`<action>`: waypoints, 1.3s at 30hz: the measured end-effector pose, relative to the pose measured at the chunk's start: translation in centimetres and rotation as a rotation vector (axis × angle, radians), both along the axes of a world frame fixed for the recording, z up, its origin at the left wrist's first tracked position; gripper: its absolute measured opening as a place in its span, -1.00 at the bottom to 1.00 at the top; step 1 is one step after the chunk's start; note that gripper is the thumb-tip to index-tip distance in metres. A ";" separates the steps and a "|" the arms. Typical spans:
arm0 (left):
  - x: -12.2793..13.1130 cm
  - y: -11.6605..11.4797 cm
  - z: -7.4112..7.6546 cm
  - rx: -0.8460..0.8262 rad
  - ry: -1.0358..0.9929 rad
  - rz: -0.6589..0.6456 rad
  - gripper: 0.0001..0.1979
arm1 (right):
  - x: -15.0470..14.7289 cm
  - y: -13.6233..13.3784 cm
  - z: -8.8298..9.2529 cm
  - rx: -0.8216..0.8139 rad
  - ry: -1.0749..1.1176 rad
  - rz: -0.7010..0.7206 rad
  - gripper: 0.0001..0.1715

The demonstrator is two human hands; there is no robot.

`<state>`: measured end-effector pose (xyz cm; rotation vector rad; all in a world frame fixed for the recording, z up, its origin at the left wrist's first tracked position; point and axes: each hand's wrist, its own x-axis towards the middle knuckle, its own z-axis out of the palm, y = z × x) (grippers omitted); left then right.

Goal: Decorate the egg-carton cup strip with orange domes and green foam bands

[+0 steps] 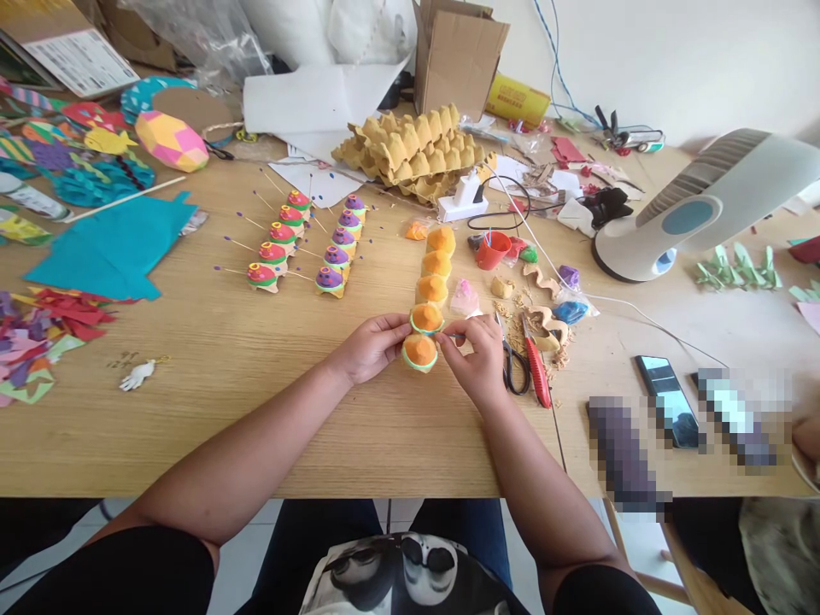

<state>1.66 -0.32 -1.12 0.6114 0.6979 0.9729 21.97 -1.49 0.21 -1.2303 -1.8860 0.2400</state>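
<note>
An egg-carton strip stands lengthwise in front of me, its row of several cups topped with orange clay. Pale green bands ring the two cups nearest me. My left hand is closed, its fingertips gripping the strip's left edge at the second cup. From the other side, my right hand pinches a thin blue stick, its tip against that same cup. Left of the strip are two finished-looking caterpillars, one red and green and one purple and orange, with pins sticking out.
Black-handled scissors and a red utility knife lie right of my right hand. Beyond are a red cup, clay bags, a power strip, stacked egg cartons and a white fan. Phones lie at right, near another person.
</note>
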 end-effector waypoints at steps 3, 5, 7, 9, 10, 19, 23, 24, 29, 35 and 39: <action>0.0 -0.1 -0.2 -0.002 -0.007 -0.002 -0.72 | 0.0 -0.1 0.1 0.018 0.009 0.006 -0.82; -0.1 -0.1 -0.4 -0.005 -0.018 -0.005 -0.74 | 0.0 -0.1 0.2 0.032 0.016 0.010 -0.82; -0.1 -0.1 -0.4 -0.008 -0.030 -0.008 -0.75 | 0.0 -0.1 0.2 0.040 0.013 0.010 -0.82; -0.1 -0.2 -0.4 -0.006 -0.036 -0.013 -0.75 | 0.0 -0.1 0.2 0.045 0.009 0.010 -0.82; -0.1 -0.2 -0.3 -0.004 -0.036 -0.016 -0.75 | 0.0 -0.1 0.3 0.044 0.013 0.014 -0.82; -0.3 -0.2 0.3 -0.014 -0.043 -0.022 -0.69 | 0.1 -0.3 0.9 -0.004 0.093 0.061 -0.81; -0.3 -0.2 0.2 -0.016 -0.055 -0.044 -0.72 | 0.1 -0.2 0.7 0.006 0.087 0.057 -0.82; -0.4 -0.3 0.2 -0.018 -0.059 -0.048 -0.72 | 0.1 -0.2 0.6 0.014 0.080 0.057 -0.83; -0.4 -0.3 0.0 -0.043 -0.042 -0.056 -0.70 | 0.1 0.0 0.3 0.017 0.055 0.040 -0.83; -0.5 -0.2 0.0 -0.075 -0.033 -0.058 -0.65 | 0.1 0.0 0.3 0.003 0.084 0.066 -0.84; -0.7 -0.2 0.0 -0.061 -0.033 -0.073 -0.64 | 0.2 0.0 0.3 -0.013 0.108 0.092 -0.85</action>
